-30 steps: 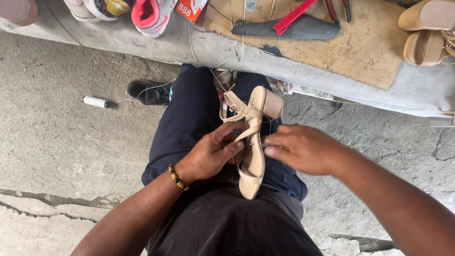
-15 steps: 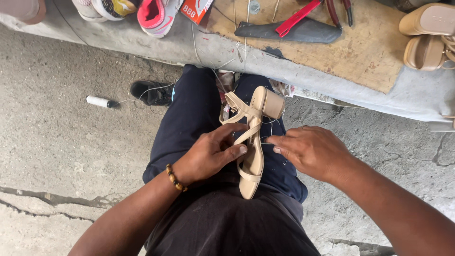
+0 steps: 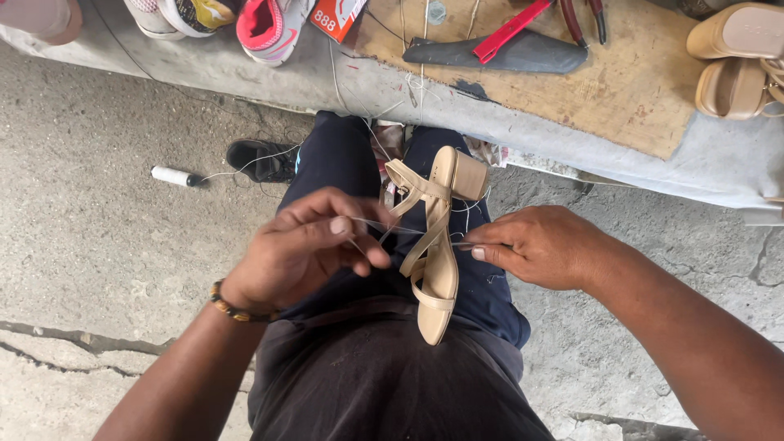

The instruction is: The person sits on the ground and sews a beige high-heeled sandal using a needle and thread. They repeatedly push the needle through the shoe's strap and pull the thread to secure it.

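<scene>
We are sitting with a beige block-heeled sandal (image 3: 437,253) lying on our lap, heel pointing away from us toward the desk (image 3: 572,143), and everything else is placed relative to that sandal. Our left hand (image 3: 314,249) is hovering just left of its straps, fingers (image 3: 339,224) closing in a pinch on a thin pale thread (image 3: 384,227); our right hand (image 3: 543,245) is pressing against the sandal's right edge, fingers (image 3: 482,251) pinching the other end of the same thread, which is stretching across the straps. A beaded bracelet (image 3: 231,304) is circling the left wrist. Beyond the sandal's heel, a worn board (image 3: 637,90) is lying on the desk, carrying a dark flat piece (image 3: 506,55) and a red-handled tool (image 3: 510,31). Up and to the right, more beige sandals (image 3: 735,61) are sitting on the desk. Up and to the left, a pink-lined sneaker (image 3: 265,28) and a small red card with white print (image 3: 336,16) are resting. Far left of the sandal, a white thread spool (image 3: 170,175) is lying on the concrete floor (image 3: 90,245).
</scene>
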